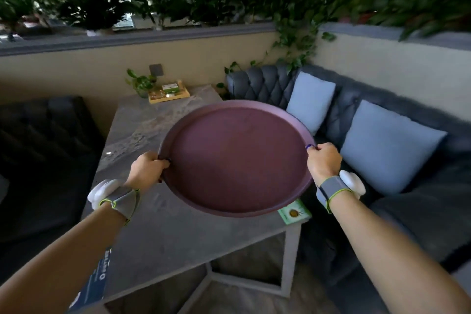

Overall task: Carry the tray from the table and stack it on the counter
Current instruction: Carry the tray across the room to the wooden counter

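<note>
Now tray (237,158) between both hands' grips.

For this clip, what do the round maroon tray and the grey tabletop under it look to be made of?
Round maroon tray: probably moulded plastic, matte finish; one even colour, a raised rim formed in one piece, soft sheen only. Grey tabletop: looks like stone or a stone-look slab, with pale mottled veining and a dull surface; which of the two cannot be told. The left hand and right hand grip the tray's rim.

A round, dark maroon tray (237,158) with a low raised rim, empty, held tilted above the grey worktop (163,232), its right edge overhanging the worktop's side toward the sofa.
</note>
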Demonstrator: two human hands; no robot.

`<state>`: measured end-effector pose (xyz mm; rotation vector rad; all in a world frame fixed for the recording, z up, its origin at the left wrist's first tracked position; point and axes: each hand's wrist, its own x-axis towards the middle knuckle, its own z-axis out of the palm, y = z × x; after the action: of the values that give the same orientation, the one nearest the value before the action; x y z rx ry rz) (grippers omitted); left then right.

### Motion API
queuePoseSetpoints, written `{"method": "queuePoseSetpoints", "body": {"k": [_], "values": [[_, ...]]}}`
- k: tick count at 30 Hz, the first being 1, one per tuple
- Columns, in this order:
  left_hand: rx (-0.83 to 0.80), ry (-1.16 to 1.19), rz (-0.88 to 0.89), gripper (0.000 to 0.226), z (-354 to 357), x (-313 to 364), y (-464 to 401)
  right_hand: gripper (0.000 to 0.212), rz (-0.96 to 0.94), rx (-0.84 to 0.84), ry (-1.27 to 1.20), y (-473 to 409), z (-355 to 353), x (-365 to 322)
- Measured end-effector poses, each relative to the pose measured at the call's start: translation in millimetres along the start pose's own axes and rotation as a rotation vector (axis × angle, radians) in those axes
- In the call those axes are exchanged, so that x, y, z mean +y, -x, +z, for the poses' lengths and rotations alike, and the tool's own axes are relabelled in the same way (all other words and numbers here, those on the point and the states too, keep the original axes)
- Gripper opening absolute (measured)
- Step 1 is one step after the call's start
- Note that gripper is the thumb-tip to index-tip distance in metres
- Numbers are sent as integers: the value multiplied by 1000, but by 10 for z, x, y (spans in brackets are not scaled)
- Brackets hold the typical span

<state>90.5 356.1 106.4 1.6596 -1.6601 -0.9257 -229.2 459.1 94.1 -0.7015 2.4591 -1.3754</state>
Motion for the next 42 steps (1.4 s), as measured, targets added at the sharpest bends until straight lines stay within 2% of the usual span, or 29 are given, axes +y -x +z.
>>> {"method": "queuePoseSetpoints", "body": {"k": [4, 7, 13, 16, 22, 27, 31, 42], "values": [[-72, -10, 64, 9, 274, 283, 389, 33, 45, 98, 3, 152, -664, 263], [-135, 7, 126, 21, 619, 579, 796, 34, 72, 182, -10, 282, -1360, 587], [-243, 64, 178, 28, 1175, 982, 1557, 32, 154, 341, -15, 562, -2416, 1132], [-326, 51, 224, 19, 1507, 1139, 1957, 34, 186, 406, -7, 793, -2982, 1412], [-502, 44, 333, 37, 2183, 1572, 2786, 37, 339, 598, 10, 1356, -4089, 1988], [-656, 34, 492, 34, 2580, 1924, 3451, 36, 426, 792, 27, 1847, -4802, 2333], [-741, 46, 570, 34, 2821, 2123, 3883, 35, 493, 903, 24, 2169, -5220, 2505], [-857, 4, 679, 32, 3156, 2430, 4706, 37, 588, 972, 39, 2729, -5895, 2901]]}}
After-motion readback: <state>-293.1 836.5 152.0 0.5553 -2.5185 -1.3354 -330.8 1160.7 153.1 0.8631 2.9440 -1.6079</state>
